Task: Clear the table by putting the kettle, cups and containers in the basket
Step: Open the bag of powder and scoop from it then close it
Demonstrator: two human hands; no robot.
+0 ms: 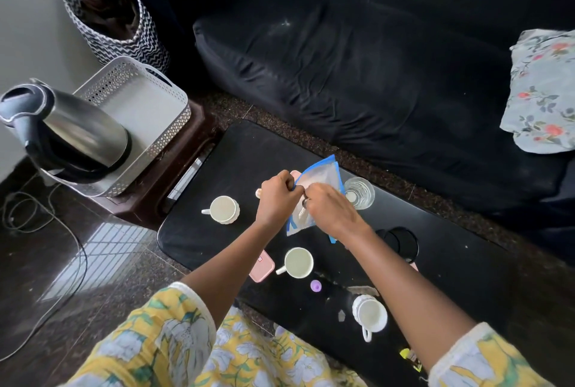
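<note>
Over the middle of the black table (217,175), my left hand (277,196) and my right hand (329,209) both pinch a clear plastic bag with blue edges (320,178), held up between them. A steel kettle (74,131) sits in the near corner of the white perforated basket (174,125) on a stool at the left. Three white cups stand on the table: one left of my hands (222,209), one nearer me (298,262), one at the front right (370,315). A glass (359,192) stands just right of the bag.
A pink phone (261,268), a purple cap (315,285) and a black round coaster (398,240) lie on the table. A zigzag-patterned hamper (124,38) stands behind the basket. A dark sofa (373,59) with a floral cloth (541,91) lies beyond. Cables (46,224) trail over the floor.
</note>
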